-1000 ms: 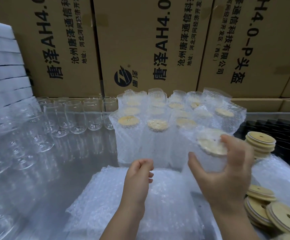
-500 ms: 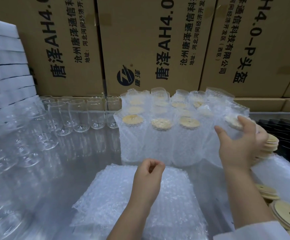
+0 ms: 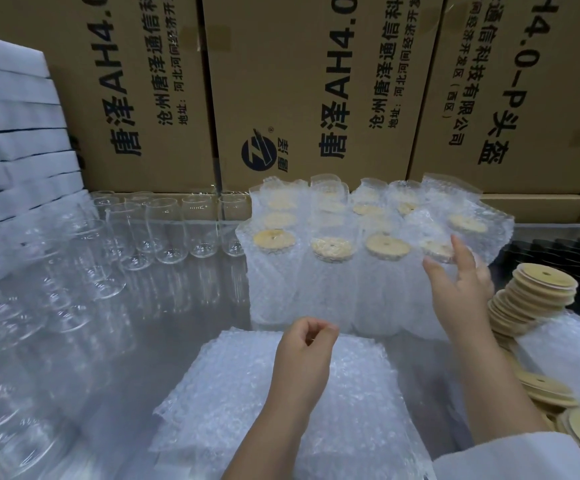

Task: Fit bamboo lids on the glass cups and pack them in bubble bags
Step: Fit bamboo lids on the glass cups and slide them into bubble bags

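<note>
Centre right: the right hand (image 3: 461,285) is held open, fingers spread against a bagged cup (image 3: 434,250). Lower centre: the left hand (image 3: 304,355) is curled closed, empty, above the bubble bags (image 3: 233,403).

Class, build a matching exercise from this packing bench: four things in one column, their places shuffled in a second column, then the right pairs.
Things
1. empty glass cups
2. stacked bamboo lids
3. pile of bubble bags
4. cardboard boxes

Places
A. along the back
B. nearest the camera, centre
C. right side
D. left side

Pairs: 1-D, 2-C, 3-B, 4-A
</note>
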